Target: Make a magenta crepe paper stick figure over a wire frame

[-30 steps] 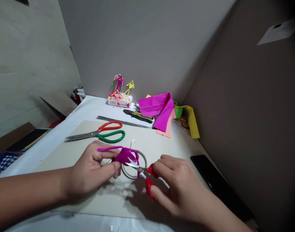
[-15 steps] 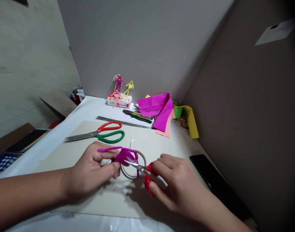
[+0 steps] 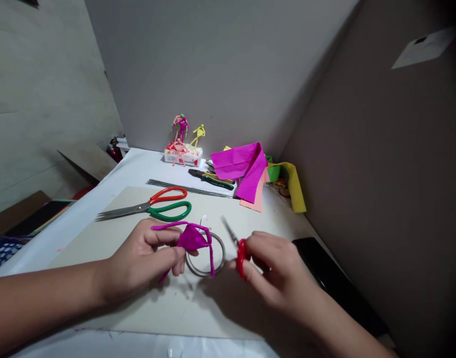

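Head view put the magenta paper-wrapped figure point(image 3: 192, 239) in your left hand point(image 3: 147, 258), thumb and fingers pinched together on its body's left edge. At its 3 o'clock, your right hand point(image 3: 276, 266) had its fingers curled round small red-handled scissors point(image 3: 241, 258), the blurred blades clear of the figure. Body and several limbs looked wrapped already. Unlike the yellow figure point(image 3: 200, 131) at 12 o'clock, yours showed no distinct round head, so it seemed unfinished; whether trimming remained, you couldn't tell.
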The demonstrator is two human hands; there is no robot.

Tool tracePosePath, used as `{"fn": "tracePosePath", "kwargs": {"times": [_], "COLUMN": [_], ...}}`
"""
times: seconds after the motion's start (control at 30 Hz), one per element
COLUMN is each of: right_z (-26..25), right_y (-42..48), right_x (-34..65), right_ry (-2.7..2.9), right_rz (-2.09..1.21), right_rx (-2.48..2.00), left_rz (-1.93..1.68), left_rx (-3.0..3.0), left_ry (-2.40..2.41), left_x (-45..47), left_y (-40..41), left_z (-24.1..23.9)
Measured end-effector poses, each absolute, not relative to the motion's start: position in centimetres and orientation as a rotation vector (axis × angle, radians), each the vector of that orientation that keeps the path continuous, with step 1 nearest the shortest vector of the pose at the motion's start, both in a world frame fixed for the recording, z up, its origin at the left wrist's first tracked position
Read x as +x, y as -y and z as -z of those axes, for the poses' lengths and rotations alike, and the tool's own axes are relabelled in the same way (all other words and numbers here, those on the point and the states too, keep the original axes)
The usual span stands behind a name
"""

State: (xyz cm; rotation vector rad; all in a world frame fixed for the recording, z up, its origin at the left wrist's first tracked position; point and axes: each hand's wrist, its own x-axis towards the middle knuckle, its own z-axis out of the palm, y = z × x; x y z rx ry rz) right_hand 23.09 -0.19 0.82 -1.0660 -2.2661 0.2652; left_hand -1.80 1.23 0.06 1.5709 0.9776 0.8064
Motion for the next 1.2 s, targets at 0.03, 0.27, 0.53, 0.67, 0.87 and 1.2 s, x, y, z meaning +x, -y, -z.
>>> {"fn": "tracePosePath", "kwargs": {"times": [0.03,0.27,0.53,0.67,0.87,1.2], "right_z": [-0.8,-0.4,0.2,0.3,0.2,0.7], "right_y": [-0.1,-0.5,1.2,1.1,0.7,-0.5], "right_x": [23.2,22.2,19.5,19.3,19.6,20.9], "right_ry": [2.182,1.554,1.166,1.086,0.959,1.11], "right_rz": [-0.32,-1.18,-1.557,-1.594,-1.651,-1.485], "right_rx": [-1.144,-1.184,-0.99,-0.995,-1.003,-1.058], "left_rz": [-0.794,-0.726,-0.694,-0.594,-0.505,-0.481], "left_rx": [1.531,1.6,1.717,1.673,1.305,1.299], "left_ry": [-0.991,-0.99,-0.935,-0.852,-0.737,-0.777], "left_x": [-1.8,-1.3,-0.1,-0.2,-0.8,-0.8], "left_y": [-1.2,-1.2,-0.6,-0.5,-1.3,-2.5], "left_z": [-0.1,0.0,0.7,0.5,1.2,0.7]}}
